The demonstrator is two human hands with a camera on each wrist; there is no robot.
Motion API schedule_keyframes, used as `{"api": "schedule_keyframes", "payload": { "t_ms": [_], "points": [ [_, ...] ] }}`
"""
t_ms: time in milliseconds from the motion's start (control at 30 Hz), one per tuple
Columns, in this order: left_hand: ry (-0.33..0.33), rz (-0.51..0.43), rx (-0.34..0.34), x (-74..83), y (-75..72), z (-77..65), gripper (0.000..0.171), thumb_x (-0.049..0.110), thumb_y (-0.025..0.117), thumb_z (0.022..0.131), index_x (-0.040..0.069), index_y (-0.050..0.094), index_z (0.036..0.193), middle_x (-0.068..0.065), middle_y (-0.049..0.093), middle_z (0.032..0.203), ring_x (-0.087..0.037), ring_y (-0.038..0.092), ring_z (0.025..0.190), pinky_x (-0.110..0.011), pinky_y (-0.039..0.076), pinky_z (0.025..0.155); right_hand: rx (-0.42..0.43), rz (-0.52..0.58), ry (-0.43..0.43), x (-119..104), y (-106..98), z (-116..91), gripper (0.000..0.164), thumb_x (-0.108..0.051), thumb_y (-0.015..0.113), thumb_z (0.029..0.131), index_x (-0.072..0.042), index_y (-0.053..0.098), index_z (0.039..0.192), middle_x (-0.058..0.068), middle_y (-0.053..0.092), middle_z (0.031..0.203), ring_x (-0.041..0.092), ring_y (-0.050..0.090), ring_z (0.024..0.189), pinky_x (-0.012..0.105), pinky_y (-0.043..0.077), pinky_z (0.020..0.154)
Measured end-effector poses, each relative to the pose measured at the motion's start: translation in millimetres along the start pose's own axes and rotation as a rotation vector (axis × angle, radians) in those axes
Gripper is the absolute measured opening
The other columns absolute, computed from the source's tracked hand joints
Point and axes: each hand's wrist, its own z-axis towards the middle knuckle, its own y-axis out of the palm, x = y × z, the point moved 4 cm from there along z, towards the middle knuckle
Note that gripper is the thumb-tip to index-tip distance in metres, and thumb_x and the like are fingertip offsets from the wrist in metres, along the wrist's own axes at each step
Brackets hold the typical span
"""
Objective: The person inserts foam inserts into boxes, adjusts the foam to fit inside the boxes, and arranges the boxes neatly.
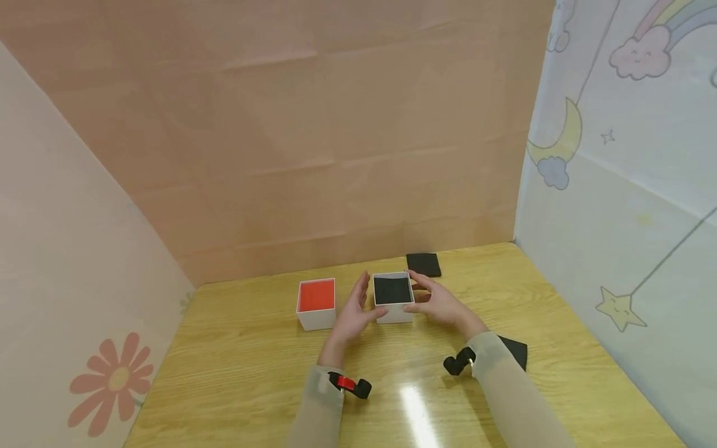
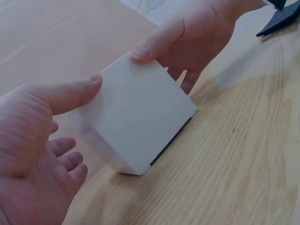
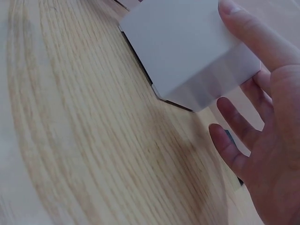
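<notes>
In the head view, a white square box (image 1: 394, 313) stands between the two hands, with a black panel (image 1: 392, 290) recessed inside its rim. My right hand (image 1: 442, 303) holds the box at its right side, thumb at the front corner and index finger at the back corner. The right wrist view shows the other right fingers (image 3: 233, 149) off the wall. On the left, my left hand (image 1: 353, 313) lays its thumb against the front left edge of the box (image 2: 136, 112). Its fingers extend loosely beside the box, with a narrow gap in the head view.
Left of the hands stands a second white box (image 1: 317, 321) with a red panel (image 1: 317, 295) inside. A black square piece (image 1: 424, 264) lies behind on the wooden table (image 1: 252, 373). Another black piece (image 1: 516, 352) is partly hidden by the right forearm. Walls close in the back and sides.
</notes>
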Motion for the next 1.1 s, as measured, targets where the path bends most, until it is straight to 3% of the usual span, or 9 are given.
{"api": "schedule_keyframes", "payload": {
  "t_ms": [467, 767, 933, 1100],
  "points": [
    [-0.007, -0.145, -0.018, -12.4, 3.4, 3.7, 0.096, 0.002, 0.078, 0.096, 0.009, 0.02, 0.172, -0.007, 0.023, 0.177, -0.028, 0.02, 0.163, -0.046, 0.019, 0.129, -0.014, 0.028, -0.012, 5, -1, -1, 0.1, -0.031, 0.088, 0.092, -0.022, 0.028, 0.172, 0.018, 0.045, 0.163, 0.045, 0.06, 0.133, 0.063, 0.046, 0.112],
    [-0.025, -0.177, -0.007, -15.3, 2.6, 4.9, 0.094, -0.005, 0.077, 0.095, 0.005, 0.022, 0.171, -0.011, 0.025, 0.176, -0.03, 0.021, 0.163, -0.045, 0.02, 0.129, -0.034, 0.045, -0.033, 3, -1, 2, 0.098, -0.027, 0.088, 0.092, -0.024, 0.03, 0.171, 0.016, 0.044, 0.164, 0.043, 0.057, 0.136, 0.061, 0.046, 0.112],
    [-0.045, -0.164, 0.004, -14.8, 0.5, 4.6, 0.094, -0.002, 0.079, 0.093, 0.007, 0.026, 0.17, -0.012, 0.029, 0.175, -0.032, 0.024, 0.162, -0.048, 0.021, 0.129, -0.096, -0.023, -0.048, -4, -8, 4, 0.103, -0.031, 0.089, 0.09, -0.021, 0.027, 0.172, 0.017, 0.044, 0.163, 0.041, 0.057, 0.135, 0.057, 0.051, 0.108],
    [-0.049, -0.169, -0.01, -14.7, -0.5, 5.8, 0.095, -0.003, 0.079, 0.092, 0.006, 0.025, 0.169, -0.014, 0.028, 0.175, -0.034, 0.024, 0.161, -0.049, 0.02, 0.129, -0.165, -0.105, -0.114, -14, -22, 6, 0.111, -0.031, 0.092, 0.087, -0.022, 0.021, 0.173, 0.016, 0.036, 0.169, 0.042, 0.046, 0.144, 0.062, 0.045, 0.112]
  ]
}}
